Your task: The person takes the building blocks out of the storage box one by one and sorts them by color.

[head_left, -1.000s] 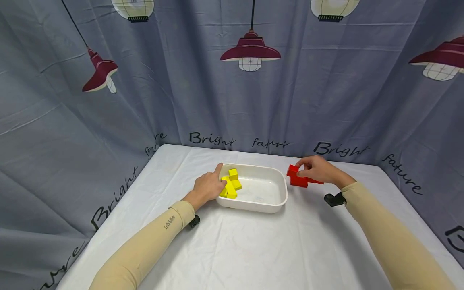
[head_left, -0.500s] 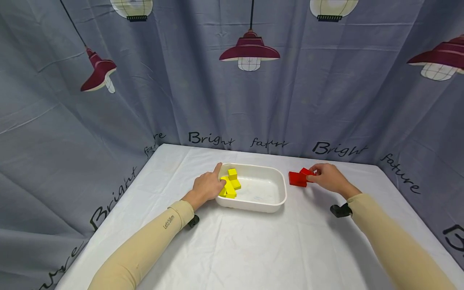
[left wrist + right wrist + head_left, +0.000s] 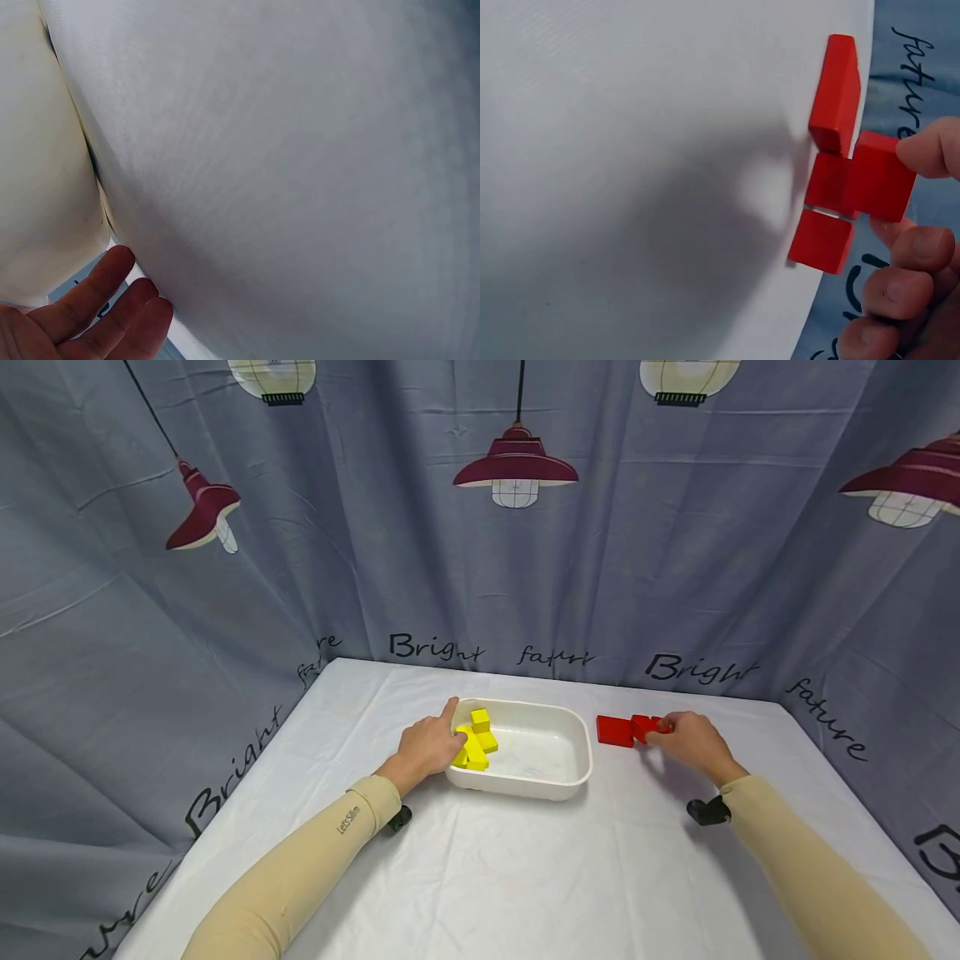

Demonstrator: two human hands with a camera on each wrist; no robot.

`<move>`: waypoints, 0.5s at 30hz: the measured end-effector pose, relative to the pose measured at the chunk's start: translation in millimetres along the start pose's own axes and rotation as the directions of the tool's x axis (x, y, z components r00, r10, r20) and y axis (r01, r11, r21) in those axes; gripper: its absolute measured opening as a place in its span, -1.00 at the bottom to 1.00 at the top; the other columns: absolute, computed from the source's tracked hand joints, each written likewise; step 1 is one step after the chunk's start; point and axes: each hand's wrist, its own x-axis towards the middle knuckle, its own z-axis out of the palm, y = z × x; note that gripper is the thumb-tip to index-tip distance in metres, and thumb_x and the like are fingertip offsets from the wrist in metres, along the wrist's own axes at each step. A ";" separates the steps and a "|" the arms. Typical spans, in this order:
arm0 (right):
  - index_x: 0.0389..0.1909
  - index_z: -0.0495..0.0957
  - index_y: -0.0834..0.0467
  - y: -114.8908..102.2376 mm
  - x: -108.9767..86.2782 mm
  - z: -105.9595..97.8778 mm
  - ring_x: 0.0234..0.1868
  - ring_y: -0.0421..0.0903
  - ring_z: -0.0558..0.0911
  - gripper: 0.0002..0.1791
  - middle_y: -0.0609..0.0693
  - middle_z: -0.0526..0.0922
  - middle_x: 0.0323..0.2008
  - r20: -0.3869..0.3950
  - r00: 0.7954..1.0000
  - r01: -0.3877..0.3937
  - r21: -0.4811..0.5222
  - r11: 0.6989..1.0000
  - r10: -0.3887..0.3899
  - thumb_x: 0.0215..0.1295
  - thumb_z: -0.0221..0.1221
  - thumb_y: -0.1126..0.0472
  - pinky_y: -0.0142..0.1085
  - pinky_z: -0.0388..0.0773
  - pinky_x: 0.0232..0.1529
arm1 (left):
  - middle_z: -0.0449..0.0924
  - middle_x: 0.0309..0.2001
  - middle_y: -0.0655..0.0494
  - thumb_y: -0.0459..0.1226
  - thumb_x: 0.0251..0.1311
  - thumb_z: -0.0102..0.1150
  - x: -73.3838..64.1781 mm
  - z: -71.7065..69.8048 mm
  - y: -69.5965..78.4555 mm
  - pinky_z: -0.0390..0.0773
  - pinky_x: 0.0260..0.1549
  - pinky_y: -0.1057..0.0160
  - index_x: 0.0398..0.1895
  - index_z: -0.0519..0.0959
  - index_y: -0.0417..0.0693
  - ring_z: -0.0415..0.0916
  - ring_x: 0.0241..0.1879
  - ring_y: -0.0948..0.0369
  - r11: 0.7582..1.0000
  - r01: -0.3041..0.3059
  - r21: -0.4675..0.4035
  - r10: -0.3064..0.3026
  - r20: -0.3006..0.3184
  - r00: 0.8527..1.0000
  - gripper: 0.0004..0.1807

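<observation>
My left hand (image 3: 429, 745) holds the left end of a white rectangular tub (image 3: 536, 787), its thumb over the rim and the index finger along it. In the left wrist view, several fingers (image 3: 84, 300) lie against the tub's outer wall (image 3: 45, 165). Several yellow blocks (image 3: 474, 747) are inside the tub at that end. To the right of the tub, my right hand (image 3: 693, 743) pinches a red block (image 3: 882, 180) between thumb and forefinger. It overlaps a smaller red block (image 3: 829, 184) in the right wrist view. A red cube (image 3: 821, 241) and a longer red block (image 3: 836, 94) lie alongside.
A white cloth (image 3: 517, 877) covers the table. Behind it and at both sides hangs a grey-blue curtain (image 3: 405, 552) with printed lamps and lettering. Black wrist camera mounts (image 3: 708, 812) sit under both forearms.
My right hand has moved to the right with the red block, from above the left end of the red blocks to their right end. The left hand and the tub have stayed in place.
</observation>
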 end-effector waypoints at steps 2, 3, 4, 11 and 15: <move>0.01 0.55 0.40 2.6 -0.4 1.5 -0.26 0.08 0.51 -0.46 0.17 0.65 -0.31 -0.004 1.000 -0.011 -0.012 1.000 0.011 0.30 0.21 -0.02 -0.19 0.47 -0.32 | 0.67 -0.09 -0.09 0.04 0.41 -0.10 0.1 0.0 0.1 0.53 -0.26 0.05 0.63 -0.04 0.12 0.51 -0.30 0.08 1.000 0.001 0.001 -0.001 -0.002 1.000 -0.22; -0.02 0.56 0.40 3.6 -0.6 2.4 -0.29 0.07 0.51 -0.47 0.15 0.65 -0.35 -0.010 1.000 -0.020 -0.021 1.000 0.019 0.29 0.21 -0.02 -0.19 0.47 -0.34 | 0.67 -0.08 -0.09 0.04 0.41 -0.09 0.2 0.0 0.1 0.54 -0.25 0.05 0.63 -0.04 0.12 0.52 -0.29 0.08 1.000 0.002 0.001 -0.002 -0.002 1.000 -0.22; -0.04 0.56 0.40 4.3 -1.0 3.2 -0.30 0.06 0.51 -0.48 0.14 0.64 -0.38 -0.014 1.000 -0.029 -0.028 0.999 0.028 0.28 0.21 -0.02 -0.19 0.46 -0.35 | 0.67 -0.06 -0.10 0.04 0.42 -0.09 0.3 0.0 0.1 0.54 -0.24 0.04 0.63 -0.04 0.12 0.52 -0.29 0.08 1.000 0.003 0.003 -0.003 -0.002 1.000 -0.22; -0.07 0.54 0.41 6.7 -1.7 12.1 -0.35 0.06 0.50 -0.47 0.14 0.60 -0.40 -0.028 0.995 -0.098 -0.062 0.993 0.097 0.25 0.23 -0.02 -0.17 0.47 -0.38 | 0.66 -0.01 -0.11 0.05 0.42 -0.10 1.6 0.1 -1.1 0.55 -0.21 0.03 0.63 -0.05 0.13 0.52 -0.28 0.09 1.000 0.003 0.006 -0.003 0.003 1.000 -0.21; -0.25 0.54 0.33 5.9 -0.7 17.5 -0.41 0.03 0.49 -0.58 0.10 0.56 -0.48 -0.052 0.993 -0.106 -0.081 0.991 0.102 0.25 0.23 -0.01 -0.20 0.43 -0.43 | 0.66 -0.05 -0.09 0.05 0.41 -0.10 2.3 1.3 -0.7 0.54 -0.23 0.05 0.63 -0.05 0.14 0.51 -0.29 0.09 1.000 0.009 0.005 -0.009 0.004 1.000 -0.21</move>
